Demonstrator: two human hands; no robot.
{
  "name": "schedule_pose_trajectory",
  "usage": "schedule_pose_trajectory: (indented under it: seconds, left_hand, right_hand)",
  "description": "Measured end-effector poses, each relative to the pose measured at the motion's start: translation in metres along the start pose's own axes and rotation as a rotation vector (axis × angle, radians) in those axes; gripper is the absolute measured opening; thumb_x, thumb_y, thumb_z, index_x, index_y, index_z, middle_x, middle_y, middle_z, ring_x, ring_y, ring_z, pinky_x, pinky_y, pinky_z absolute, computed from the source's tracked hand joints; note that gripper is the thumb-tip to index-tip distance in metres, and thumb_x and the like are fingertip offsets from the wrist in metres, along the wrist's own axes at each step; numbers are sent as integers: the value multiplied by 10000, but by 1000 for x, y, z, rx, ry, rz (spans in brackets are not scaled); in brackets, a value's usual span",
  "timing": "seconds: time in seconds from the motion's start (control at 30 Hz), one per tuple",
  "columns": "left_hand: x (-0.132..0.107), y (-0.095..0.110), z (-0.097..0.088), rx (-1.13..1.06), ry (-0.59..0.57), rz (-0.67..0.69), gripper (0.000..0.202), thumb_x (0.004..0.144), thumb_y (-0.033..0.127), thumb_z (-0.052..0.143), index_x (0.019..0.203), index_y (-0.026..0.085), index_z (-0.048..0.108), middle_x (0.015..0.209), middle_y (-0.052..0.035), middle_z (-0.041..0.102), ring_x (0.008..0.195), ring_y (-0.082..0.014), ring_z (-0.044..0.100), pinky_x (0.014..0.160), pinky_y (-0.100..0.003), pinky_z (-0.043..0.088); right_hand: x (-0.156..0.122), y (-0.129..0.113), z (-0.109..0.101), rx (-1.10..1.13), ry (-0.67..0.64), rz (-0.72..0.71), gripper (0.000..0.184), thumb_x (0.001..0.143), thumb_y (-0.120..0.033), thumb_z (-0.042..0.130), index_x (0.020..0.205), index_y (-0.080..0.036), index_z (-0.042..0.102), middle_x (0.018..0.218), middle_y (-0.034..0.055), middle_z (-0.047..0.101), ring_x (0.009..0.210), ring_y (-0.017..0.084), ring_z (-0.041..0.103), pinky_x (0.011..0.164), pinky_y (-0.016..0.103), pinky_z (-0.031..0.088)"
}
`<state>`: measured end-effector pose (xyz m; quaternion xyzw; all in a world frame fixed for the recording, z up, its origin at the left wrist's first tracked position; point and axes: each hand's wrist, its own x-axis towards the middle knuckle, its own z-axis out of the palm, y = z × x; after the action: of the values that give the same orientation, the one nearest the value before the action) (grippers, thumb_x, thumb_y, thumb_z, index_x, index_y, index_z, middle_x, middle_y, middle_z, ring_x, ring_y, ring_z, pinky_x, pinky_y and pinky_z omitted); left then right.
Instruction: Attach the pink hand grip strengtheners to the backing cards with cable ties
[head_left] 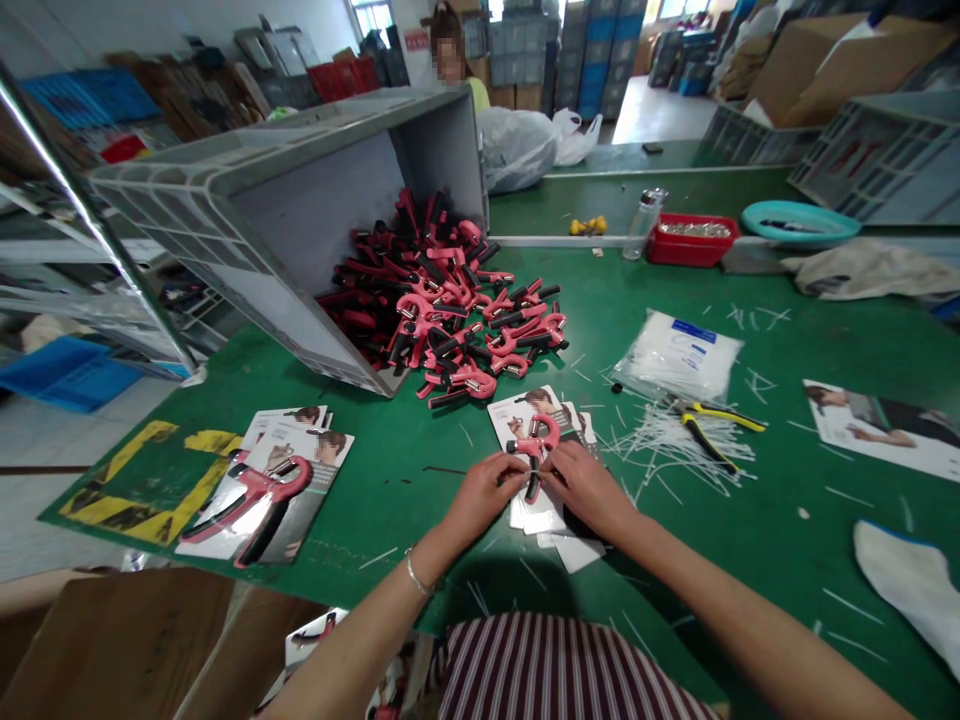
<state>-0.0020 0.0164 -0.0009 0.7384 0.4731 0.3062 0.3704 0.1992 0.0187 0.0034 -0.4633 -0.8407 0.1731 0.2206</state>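
Observation:
My left hand [484, 495] and my right hand [589, 490] meet at the middle of the green work table [420, 520], both pinching a pink and black hand grip exerciser [534, 445]. It lies against a printed card [517, 418], and more white cards [544, 515] lie under my hands. Left of them, a stack of carded grip exercisers [262, 490] lies flat. A heap of loose pink and black grip exercisers [442, 300] spills from a grey plastic crate [315, 200] tipped on its side. Yellow-handled pliers [709, 430] rest to the right of my right hand.
Cut white cable tie ends [660, 450] litter the table near a bag of cable ties [679, 355]. A red tray [694, 240], a glass bottle [645, 225] and a teal dish [799, 222] stand beyond. A co-worker [457, 70] stands behind the crate.

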Motion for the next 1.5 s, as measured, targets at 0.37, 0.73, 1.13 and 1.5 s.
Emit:
schedule_pose_trajectory:
  seconds: [0.37, 0.73, 1.13, 1.5]
  left_hand:
    - [-2, -7, 0, -46, -20, -10, 112, 882, 236, 610, 935, 212, 706, 937, -30, 716, 899, -176, 653, 847, -292, 490]
    - [-1, -1, -1, -42, -59, 25, 122, 886, 213, 599, 944, 213, 707, 936, -27, 706, 899, -170, 648, 847, -286, 487]
    - [-7, 20, -3, 99, -124, 24, 127, 899, 226, 559, 841, 179, 662, 846, -26, 662, 819, -164, 605, 760, -268, 443]
    - [-17, 31, 13, 151, 50, 61, 98, 911, 231, 524, 886, 191, 609, 889, -37, 633, 888, -188, 593, 826, -311, 456]
  right_hand:
    - [-1, 0, 1, -13, -38, -51, 135, 954, -215, 534, 837, -189, 595, 899, 77, 611, 872, 222, 547, 789, 348, 466]
    - [-3, -1, 0, -38, -56, -61, 129, 960, -232, 530, 851, -189, 583, 905, 74, 595, 875, 218, 543, 795, 346, 467]
    - [-18, -3, 9, 192, -9, -74, 107, 964, -239, 528, 892, -189, 589, 880, 57, 617, 811, 184, 596, 761, 321, 498]
    - [-29, -9, 2, 80, 135, -26, 91, 951, -211, 522, 903, -205, 599, 929, 71, 636, 890, 232, 519, 819, 383, 430]
